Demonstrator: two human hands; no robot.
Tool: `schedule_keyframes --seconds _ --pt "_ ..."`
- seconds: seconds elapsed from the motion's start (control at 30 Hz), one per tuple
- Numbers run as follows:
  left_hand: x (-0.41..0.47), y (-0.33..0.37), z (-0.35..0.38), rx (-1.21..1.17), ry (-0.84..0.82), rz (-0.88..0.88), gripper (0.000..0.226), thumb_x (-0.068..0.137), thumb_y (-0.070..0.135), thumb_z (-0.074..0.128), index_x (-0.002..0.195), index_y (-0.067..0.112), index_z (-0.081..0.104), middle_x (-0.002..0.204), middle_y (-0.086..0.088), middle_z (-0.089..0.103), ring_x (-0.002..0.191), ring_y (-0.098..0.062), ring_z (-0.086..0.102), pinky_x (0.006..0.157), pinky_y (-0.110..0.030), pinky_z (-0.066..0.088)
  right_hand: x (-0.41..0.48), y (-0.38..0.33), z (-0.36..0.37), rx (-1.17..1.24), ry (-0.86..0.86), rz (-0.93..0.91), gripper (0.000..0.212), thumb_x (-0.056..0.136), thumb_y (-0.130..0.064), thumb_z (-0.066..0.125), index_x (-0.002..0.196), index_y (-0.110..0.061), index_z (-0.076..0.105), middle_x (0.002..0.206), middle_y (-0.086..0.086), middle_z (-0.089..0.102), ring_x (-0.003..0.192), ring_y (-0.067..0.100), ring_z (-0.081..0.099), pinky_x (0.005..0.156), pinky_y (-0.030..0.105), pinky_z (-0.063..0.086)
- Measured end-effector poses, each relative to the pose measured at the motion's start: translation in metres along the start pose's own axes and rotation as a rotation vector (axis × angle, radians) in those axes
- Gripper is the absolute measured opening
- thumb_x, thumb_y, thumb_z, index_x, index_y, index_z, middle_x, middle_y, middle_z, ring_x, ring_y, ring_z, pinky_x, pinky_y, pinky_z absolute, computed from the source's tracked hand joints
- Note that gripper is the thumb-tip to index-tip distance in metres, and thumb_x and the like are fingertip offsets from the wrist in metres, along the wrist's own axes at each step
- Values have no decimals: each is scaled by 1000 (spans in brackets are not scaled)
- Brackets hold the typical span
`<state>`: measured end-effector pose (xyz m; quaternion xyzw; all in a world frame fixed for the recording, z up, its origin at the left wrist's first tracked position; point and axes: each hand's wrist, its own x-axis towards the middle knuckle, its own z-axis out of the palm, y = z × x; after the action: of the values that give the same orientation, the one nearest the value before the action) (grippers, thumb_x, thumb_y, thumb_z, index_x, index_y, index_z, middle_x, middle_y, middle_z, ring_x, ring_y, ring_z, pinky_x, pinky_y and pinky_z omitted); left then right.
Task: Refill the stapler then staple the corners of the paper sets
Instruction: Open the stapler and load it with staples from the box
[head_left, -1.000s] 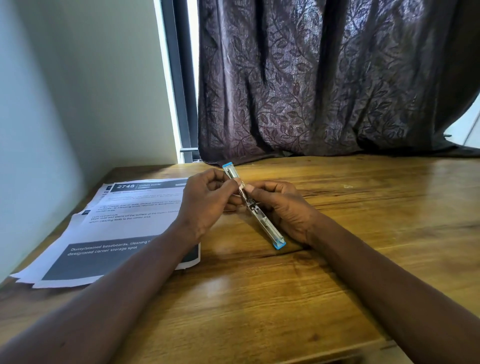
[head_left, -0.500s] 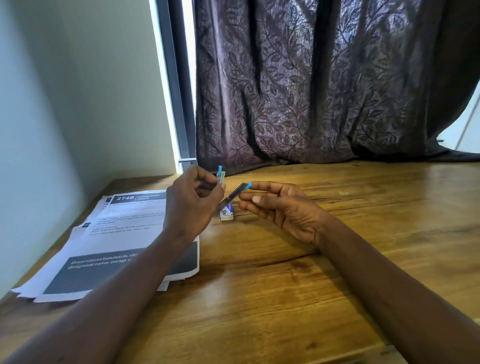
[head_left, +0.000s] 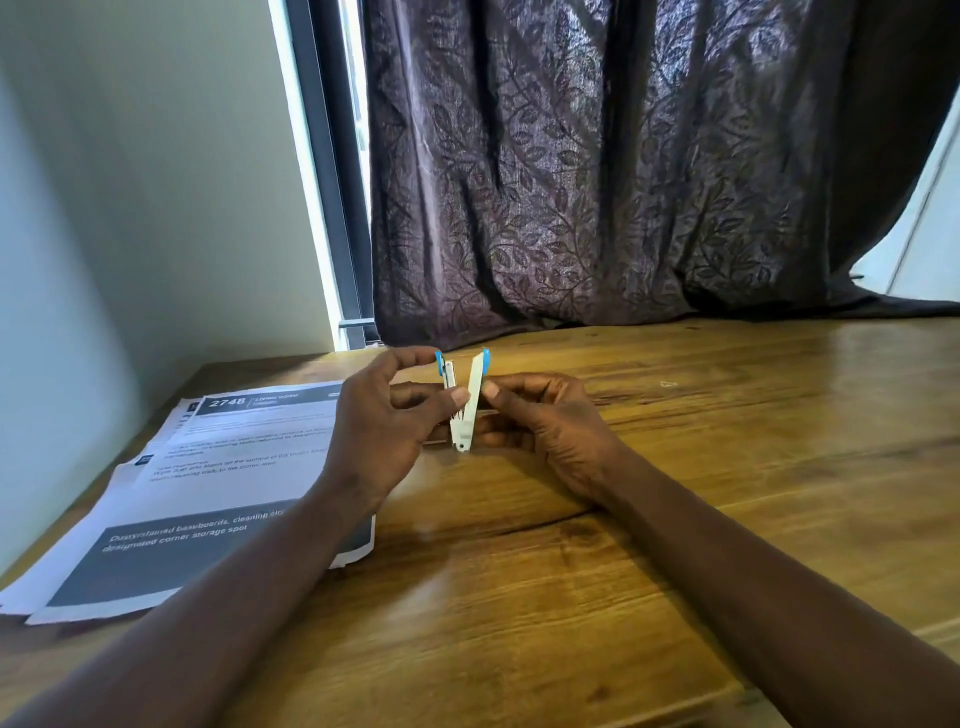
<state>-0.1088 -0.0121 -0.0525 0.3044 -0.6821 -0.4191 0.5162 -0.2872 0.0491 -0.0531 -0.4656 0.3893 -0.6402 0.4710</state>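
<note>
The left hand (head_left: 384, 431) covers the lower half of one stapler (head_left: 467, 410) arm, so I can't see how far the metal channel runs. There's a small pale thing tucked behind the hinge, possibly a staple box, too hidden to call. The paper sets (head_left: 208, 493) are partly under the left forearm and the print is mostly blurry.

The stapler itself is a slim white one with blue tips, swung open into a V with the hinge at the bottom. It's held just above the desk (head_left: 675, 467), right of the papers. The left hand pinches the left arm, and the right hand (head_left: 545, 426) pinches the right arm.
</note>
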Motion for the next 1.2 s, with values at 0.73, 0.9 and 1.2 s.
schedule_keyframes --seconds 0.73,0.9,1.2 --pt "4 -9 4 -16 -158 64 50 89 6 76 137 15 65 99 -5 80 87 -17 78 69 -27 63 4 10 -7 71 -72 65 25 83 -24 73 99 -5 78 98 19 76 78 28 77 61 25 59" --pt "5 -11 3 75 -170 100 50 91 11 75 140 18 62 104 4 80 89 -7 75 76 -27 62 6 11 -8 77 -65 65 23 82 -24 73 95 -5 78 94 18 77 76 27 76 60 24 59" --pt "4 -16 8 236 -114 156 47 95 22 73 141 26 62 93 10 80 82 -4 73 82 -36 62 5 9 -4 24 -18 53 29 97 -12 61 112 13 66 102 26 71 78 27 74 65 26 60"
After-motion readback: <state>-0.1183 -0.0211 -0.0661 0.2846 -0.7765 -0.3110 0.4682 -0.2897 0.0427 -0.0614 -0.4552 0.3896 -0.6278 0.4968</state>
